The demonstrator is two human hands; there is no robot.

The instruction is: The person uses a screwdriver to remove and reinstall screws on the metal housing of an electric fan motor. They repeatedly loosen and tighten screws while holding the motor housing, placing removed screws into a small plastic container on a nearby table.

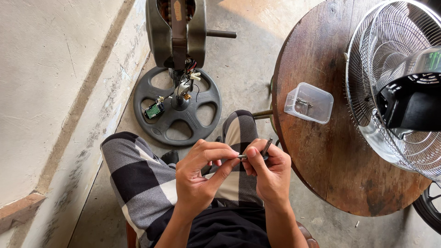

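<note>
Low centre of frame: left hand point(200, 172) and right hand point(268, 170) pinching a small dark metal tool point(265, 149) between fingertips, close over the lap for control; clear plastic box point(308, 103) within reach, right of centre.

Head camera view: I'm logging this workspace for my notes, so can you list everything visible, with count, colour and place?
Round wooden table: one, dark brown, right of the person's knees.
Clear plastic container: one, transparent, on the table, small metal parts inside.
Fan grille: one, silvery wire, on the table at the right edge.
Fan motor housing: one, black, inside the grille.
Fan stand base: one, dark grey, round and spoked, on the concrete floor by the wall.
Circuit board: one, green, lying on the base, wires attached.
Fan body shell: one, grey, upright above the base.
Small metal tool: one, dark, in both hands' grip.
Left hand: pinching the tool's end.
Right hand: holding the tool.
</note>
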